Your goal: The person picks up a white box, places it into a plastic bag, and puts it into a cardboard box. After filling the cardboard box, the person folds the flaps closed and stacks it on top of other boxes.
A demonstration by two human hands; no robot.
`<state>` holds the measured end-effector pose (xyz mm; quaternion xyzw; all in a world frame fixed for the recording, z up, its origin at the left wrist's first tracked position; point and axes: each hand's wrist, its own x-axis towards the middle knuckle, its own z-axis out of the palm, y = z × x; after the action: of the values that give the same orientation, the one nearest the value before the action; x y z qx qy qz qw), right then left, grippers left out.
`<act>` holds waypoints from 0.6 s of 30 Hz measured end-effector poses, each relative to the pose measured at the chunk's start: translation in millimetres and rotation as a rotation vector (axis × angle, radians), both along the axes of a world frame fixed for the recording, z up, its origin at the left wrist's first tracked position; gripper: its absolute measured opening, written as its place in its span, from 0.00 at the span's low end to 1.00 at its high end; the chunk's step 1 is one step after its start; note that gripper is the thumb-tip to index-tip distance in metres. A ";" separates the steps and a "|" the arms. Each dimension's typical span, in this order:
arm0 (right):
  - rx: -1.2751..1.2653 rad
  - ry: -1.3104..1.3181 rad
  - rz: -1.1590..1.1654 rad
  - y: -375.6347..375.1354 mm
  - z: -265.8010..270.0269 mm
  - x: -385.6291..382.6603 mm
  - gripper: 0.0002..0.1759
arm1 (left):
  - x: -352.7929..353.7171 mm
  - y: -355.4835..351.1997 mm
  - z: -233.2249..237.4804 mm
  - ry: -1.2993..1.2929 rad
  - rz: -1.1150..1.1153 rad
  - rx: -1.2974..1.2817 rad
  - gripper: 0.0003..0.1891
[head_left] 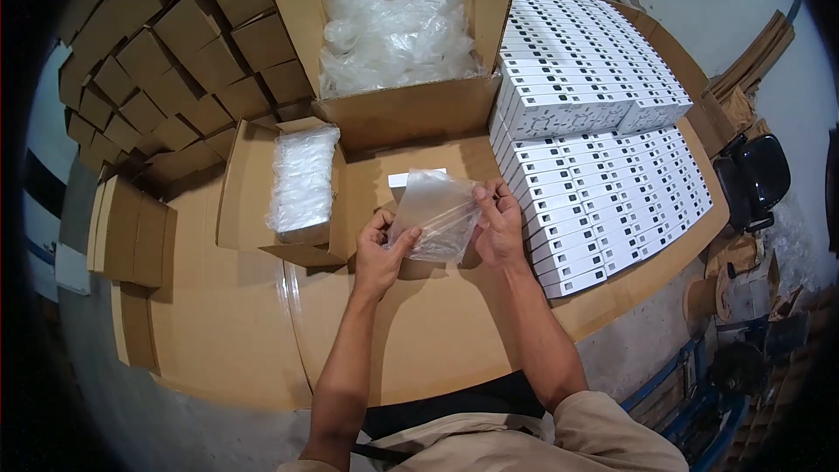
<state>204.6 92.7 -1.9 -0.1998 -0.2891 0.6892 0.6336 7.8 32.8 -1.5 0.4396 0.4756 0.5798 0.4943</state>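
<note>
A clear plastic bag (434, 220) is stretched between my two hands above the cardboard-covered table (350, 336). My left hand (381, 255) pinches its left edge between thumb and fingers. My right hand (501, 232) grips the bag's right side, thumb and fingertips at the upper corner. Behind the bag lies a small white box (398, 181), partly covered by the film in this view. To the left of my hands stands an open carton (234, 201) with a row of white, plastic-wrapped items (303, 177) inside.
A large open carton (411, 114) full of loose clear bags (398, 26) stands at the back. On the right rise stacked rows of white boxes (603, 201). Brown cartons (175, 61) are piled at the back left, with more cartons (131, 232) along the left edge.
</note>
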 end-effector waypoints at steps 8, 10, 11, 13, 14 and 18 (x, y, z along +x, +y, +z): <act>-0.199 0.147 -0.112 1.1 9.8 0.2 0.06 | 3.2 -1.6 7.9 0.000 -0.008 -0.006 0.11; -0.128 0.067 -0.107 2.5 7.2 -0.2 0.08 | 2.7 -0.5 6.5 -0.025 0.029 0.026 0.10; -0.038 -0.020 -0.083 2.2 3.9 0.0 0.09 | 2.9 0.1 5.0 -0.028 0.061 0.040 0.10; 0.106 -0.294 -0.126 -2.6 7.5 -7.6 0.10 | 3.9 0.8 1.3 -0.034 0.127 0.070 0.10; 0.160 -0.482 -0.195 -6.9 7.3 -18.7 0.11 | 5.3 0.7 0.7 -0.043 0.148 0.083 0.10; 0.175 -0.776 -0.217 -18.4 0.1 -33.7 0.16 | 12.7 -0.4 -0.7 -0.009 0.223 0.113 0.09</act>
<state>170.9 74.3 -1.8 -0.4193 -0.5414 0.4647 0.5613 20.5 32.4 -2.1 0.4084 0.4859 0.6591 0.4033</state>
